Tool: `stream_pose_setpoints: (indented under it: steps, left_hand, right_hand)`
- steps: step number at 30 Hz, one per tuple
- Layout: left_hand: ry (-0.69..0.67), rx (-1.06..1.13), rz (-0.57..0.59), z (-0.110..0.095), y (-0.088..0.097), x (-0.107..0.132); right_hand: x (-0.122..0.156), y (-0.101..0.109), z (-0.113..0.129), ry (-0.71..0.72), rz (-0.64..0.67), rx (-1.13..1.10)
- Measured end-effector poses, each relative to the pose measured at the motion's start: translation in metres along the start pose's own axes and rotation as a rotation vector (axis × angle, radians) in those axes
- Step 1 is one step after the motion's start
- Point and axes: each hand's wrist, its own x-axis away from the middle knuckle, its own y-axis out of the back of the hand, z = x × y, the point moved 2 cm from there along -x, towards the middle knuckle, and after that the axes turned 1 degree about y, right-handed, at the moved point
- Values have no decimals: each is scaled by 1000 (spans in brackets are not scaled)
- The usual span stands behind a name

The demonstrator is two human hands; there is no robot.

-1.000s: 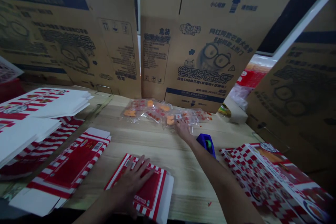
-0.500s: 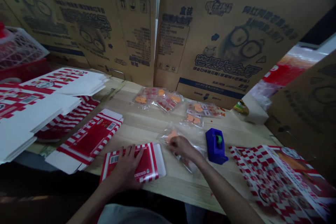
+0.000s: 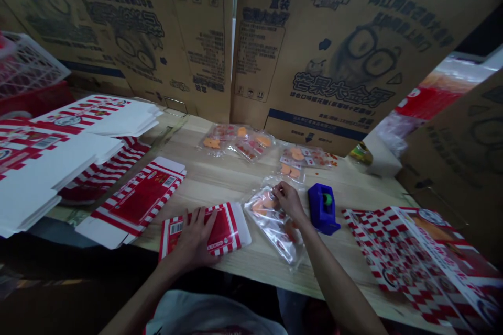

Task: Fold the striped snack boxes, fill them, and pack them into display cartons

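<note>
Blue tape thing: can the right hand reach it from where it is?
Probably yes. The blue tape dispenser sits beside the right hand, with only bare table between them and nothing on top. The hand is pinching a clear packet, though, so it isn't free.

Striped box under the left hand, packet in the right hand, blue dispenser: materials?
The striped box looks like printed paperboard: folded flat, white edges. The clear packet is thin glossy plastic film: see-through, wrinkled, glare. The blue dispenser is probably moulded hard plastic: uniform colour, rounded edges. The left hand lies flat on the box; the right hand pinches the packet.
</note>
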Motion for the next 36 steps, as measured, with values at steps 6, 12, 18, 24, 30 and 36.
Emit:
stream_pose_setpoints:
  steps: [6, 12, 18, 24, 30, 36]
  left_hand:
    - [-28, 38, -84, -9, -4, -10]
    - [-128, 69, -63, -19, -12, -17]
    - [-159, 86, 2, -19, -9, -22]
    - [-174, 68, 32, -15, -11, -23]
    - [-189, 73, 25, -23, -19, -26]
    - [-159, 88, -21, -41, -14, -29]
  right_hand:
    - [39, -3, 26, 128, 151, -135]
    - [63, -22, 52, 259, 478, 76]
    - [61, -32, 38, 63, 248, -212]
    - [78, 30, -11, -220, -241, 24]
    - [114, 19, -2, -321, -134, -31]
    - [121, -45, 47, -219, 81, -545]
